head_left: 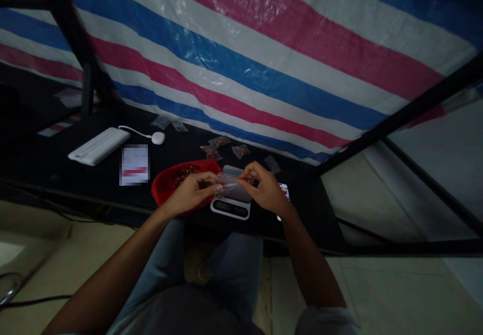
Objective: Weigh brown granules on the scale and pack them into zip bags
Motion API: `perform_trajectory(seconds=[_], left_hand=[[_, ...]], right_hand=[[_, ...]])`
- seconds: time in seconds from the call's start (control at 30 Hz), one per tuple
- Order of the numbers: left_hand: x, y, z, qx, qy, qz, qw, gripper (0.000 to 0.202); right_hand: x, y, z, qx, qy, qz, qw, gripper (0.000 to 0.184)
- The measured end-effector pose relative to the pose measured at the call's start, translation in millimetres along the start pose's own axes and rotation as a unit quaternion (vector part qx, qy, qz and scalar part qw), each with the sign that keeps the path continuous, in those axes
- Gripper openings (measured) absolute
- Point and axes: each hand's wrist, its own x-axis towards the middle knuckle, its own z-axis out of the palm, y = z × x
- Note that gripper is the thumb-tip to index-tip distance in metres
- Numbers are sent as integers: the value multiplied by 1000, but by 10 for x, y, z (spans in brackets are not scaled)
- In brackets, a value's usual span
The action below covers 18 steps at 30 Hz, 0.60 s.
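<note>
Between my two hands a small clear plastic bag [228,183] is held over a white digital scale [231,208]. My left hand [194,190] pinches the bag's left side. The fingers of my right hand [263,186] close on its right side, where a few brown bits show at the fingertips. Whether the bag has anything inside, I cannot tell. Just left of the scale, partly behind my left hand, lies a red bag [162,186] holding a heap of small brown pieces [184,173].
Filled small bags [219,141] lie behind the scale, and flat clear bags [161,121] sit further left. A white power strip-like device [100,146], a round white piece [158,138] on a cable and a blurred paper [135,165] are at left. A striped sheet [226,63] hangs behind the table.
</note>
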Motion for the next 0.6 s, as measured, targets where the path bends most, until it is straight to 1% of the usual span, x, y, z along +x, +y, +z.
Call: perform_trajectory(seconds=[0.1, 0.2, 0.23, 0.33, 0.43, 0.6], left_hand=[[3, 62, 15, -9, 24, 0, 1000, 32], [7, 110, 31, -9, 63, 0, 998, 34], [7, 123, 37, -8, 71, 2, 997, 35], [1, 161, 57, -1, 79, 10, 997, 35], [-8, 201, 76, -2, 91, 16, 996, 35], [-15, 252, 100, -14, 97, 8, 995, 38]], right_hand=[[-41, -8, 23, -16, 3, -6, 1000, 11], [-66, -29, 48, -27, 5, -16, 999, 21], [-70, -32, 56, -29, 4, -20, 999, 21], [-78, -23, 80, -30, -5, -26, 999, 9], [-90, -1, 93, -16, -12, -23, 1000, 12], [-129, 12, 97, 11, -10, -13, 1000, 12]])
